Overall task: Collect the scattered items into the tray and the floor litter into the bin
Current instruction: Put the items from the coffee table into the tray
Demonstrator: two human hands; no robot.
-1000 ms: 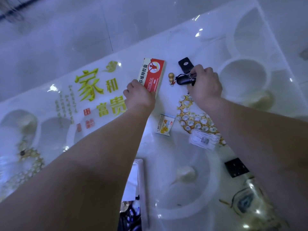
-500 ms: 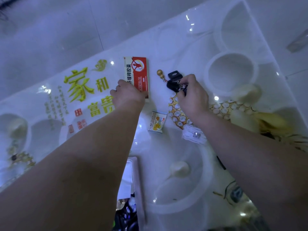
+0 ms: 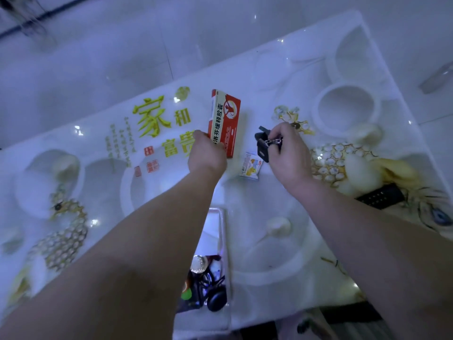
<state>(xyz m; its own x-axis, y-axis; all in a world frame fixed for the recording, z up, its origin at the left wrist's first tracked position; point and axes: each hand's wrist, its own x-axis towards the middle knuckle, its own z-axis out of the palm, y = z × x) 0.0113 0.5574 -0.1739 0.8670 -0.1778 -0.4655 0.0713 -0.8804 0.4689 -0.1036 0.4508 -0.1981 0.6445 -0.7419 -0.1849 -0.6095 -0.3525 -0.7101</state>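
Lift-off, frame centre: left hand (image 3: 207, 155) pinches the red medicine box (image 3: 225, 121), right hand (image 3: 288, 153) grips the key bunch (image 3: 263, 146), both newly raised off the table (image 3: 269, 197); the tray (image 3: 226, 241) at lower centre likely receives them next.

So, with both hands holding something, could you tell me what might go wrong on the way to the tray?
1. The left hand pinches the red box by its lower end only, so it could tip out.
2. The keys hang loosely from the right hand and might drop onto the glossy table.
3. The small packet lies between both hands and could be forgotten.
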